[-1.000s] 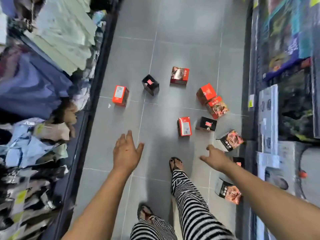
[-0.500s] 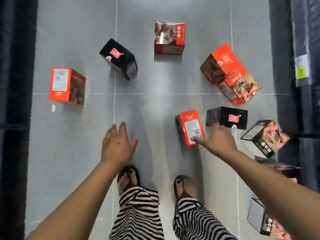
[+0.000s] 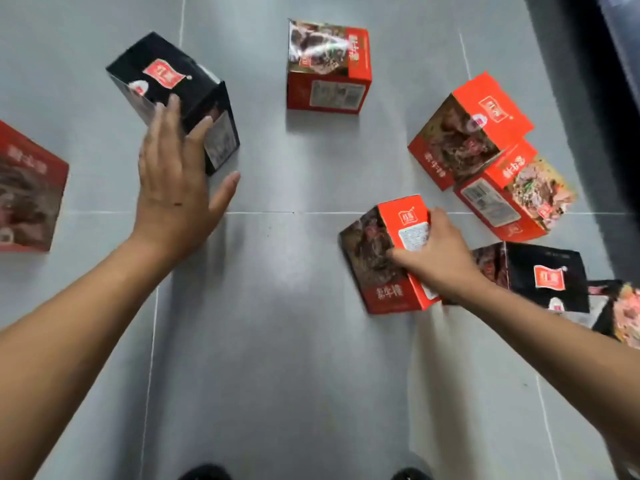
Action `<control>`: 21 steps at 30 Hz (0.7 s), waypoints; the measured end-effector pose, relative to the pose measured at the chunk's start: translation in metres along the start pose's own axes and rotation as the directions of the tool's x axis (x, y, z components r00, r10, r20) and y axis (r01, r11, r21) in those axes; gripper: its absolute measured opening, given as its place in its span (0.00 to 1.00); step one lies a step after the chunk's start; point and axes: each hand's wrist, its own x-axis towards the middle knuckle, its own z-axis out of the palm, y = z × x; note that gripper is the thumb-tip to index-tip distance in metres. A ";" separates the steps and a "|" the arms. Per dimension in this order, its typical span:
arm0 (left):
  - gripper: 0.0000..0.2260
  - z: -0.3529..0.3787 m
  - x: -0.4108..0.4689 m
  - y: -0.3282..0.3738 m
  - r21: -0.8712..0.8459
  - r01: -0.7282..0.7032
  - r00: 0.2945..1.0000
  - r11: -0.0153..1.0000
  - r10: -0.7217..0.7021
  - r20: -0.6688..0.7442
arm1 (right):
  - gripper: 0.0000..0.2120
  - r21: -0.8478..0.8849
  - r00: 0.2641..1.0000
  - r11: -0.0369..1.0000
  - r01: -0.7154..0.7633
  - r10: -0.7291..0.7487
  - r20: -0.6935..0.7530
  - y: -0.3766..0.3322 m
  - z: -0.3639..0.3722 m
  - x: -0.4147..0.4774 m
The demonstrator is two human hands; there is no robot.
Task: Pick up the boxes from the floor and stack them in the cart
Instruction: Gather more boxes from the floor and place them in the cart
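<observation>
Right hand (image 3: 437,258) around red box (image 3: 379,268)

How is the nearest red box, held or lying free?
Held. The right hand grips the red box at its top end, thumb on one side, fingers on the other.

— What is the black box (image 3: 166,74) made of?
— It looks like printed cardboard. The skin is glossy; light shines on its top face.
— And the red ones?
— The same thin cardboard, I think. The far red box (image 3: 329,64) has a bright glare on its photo side, so it is glossy too. The near red box (image 3: 381,265) looks smooth, with sharp folded edges.
— The floor (image 3: 277,341)?
— Grey tile, smooth, with a soft half-matt sheen and thin grout lines.
</observation>
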 end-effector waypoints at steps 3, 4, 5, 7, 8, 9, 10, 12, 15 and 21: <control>0.27 0.004 0.022 -0.009 0.035 -0.209 0.978 0.977 0.209 0.019 | 0.27 0.129 0.994 0.990 0.063 -0.073 0.076 -0.010 -0.015 0.027; 0.27 0.003 0.029 -0.014 0.066 -0.284 0.959 0.957 0.282 0.029 | 0.28 0.145 0.989 0.985 0.095 -0.110 0.095 -0.011 -0.019 0.033; 0.27 0.002 0.037 -0.019 0.097 -0.327 0.945 0.940 0.325 0.035 | 0.29 0.149 0.983 0.981 0.123 -0.141 0.115 -0.012 -0.021 0.038; 0.30 -0.004 0.049 -0.029 0.147 -0.318 0.948 0.937 0.318 0.022 | 0.33 0.116 0.965 0.977 0.178 -0.197 0.174 -0.013 -0.025 0.042; 0.31 -0.008 0.054 -0.033 0.160 -0.276 0.960 0.948 0.279 0.001 | 0.35 0.080 0.952 0.974 0.210 -0.223 0.212 -0.015 -0.027 0.043; 0.33 -0.012 0.056 -0.037 0.160 -0.213 0.976 0.964 0.219 -0.022 | 0.38 0.039 0.936 0.968 0.246 -0.248 0.249 -0.016 -0.030 0.042; 0.34 -0.016 0.057 -0.040 0.143 -0.133 0.990 0.981 0.139 -0.037 | 0.41 -0.005 0.922 0.960 0.280 -0.267 0.280 -0.017 -0.032 0.041; 0.37 -0.020 0.051 -0.046 0.080 0.037 0.999 0.996 -0.034 -0.032 | 0.46 -0.114 0.905 0.932 0.345 -0.298 0.302 -0.018 -0.036 0.037; 0.41 -0.013 0.032 -0.053 0.018 0.151 0.988 0.988 -0.151 0.043 | 0.47 -0.271 0.870 0.848 0.455 -0.359 0.338 -0.015 -0.036 0.033; 0.41 -0.004 0.019 -0.063 0.026 0.115 0.989 0.993 -0.117 0.089 | 0.47 -0.432 0.826 0.716 0.548 -0.382 0.415 -0.033 -0.025 0.037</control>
